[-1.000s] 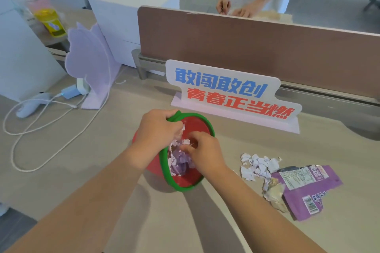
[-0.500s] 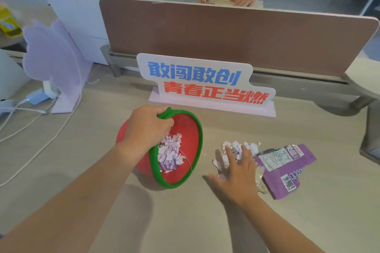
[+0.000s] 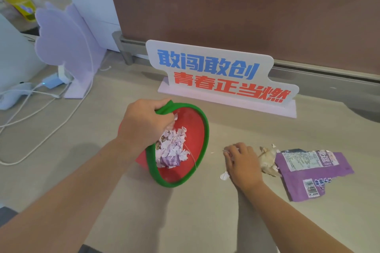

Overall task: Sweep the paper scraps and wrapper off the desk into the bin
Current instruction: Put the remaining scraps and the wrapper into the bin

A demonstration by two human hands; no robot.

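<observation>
Two hands: left hand (image 3: 144, 123) on bin (image 3: 195, 129) rim, right hand (image 3: 243, 162) beside wrapper (image 3: 312, 172).

Scraps (image 3: 230, 153) under right hand (image 3: 243, 163) (mostly hidden).

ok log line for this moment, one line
left hand: holds bin tilted | right hand: over scraps | wrapper: on desk

My desk (image 3: 205, 222) is a pale beige top. Near its middle sits the red bin (image 3: 191, 129), tipped. Right of it lie a purple wrapper (image 3: 312, 172), a crumpled scrap (image 3: 268, 158) touching it, and a small white scrap (image 3: 224, 175). Far side stands a lettered sign (image 3: 222, 76); far left, a lilac cutout (image 3: 61, 47) and white cables (image 3: 41, 104).
</observation>
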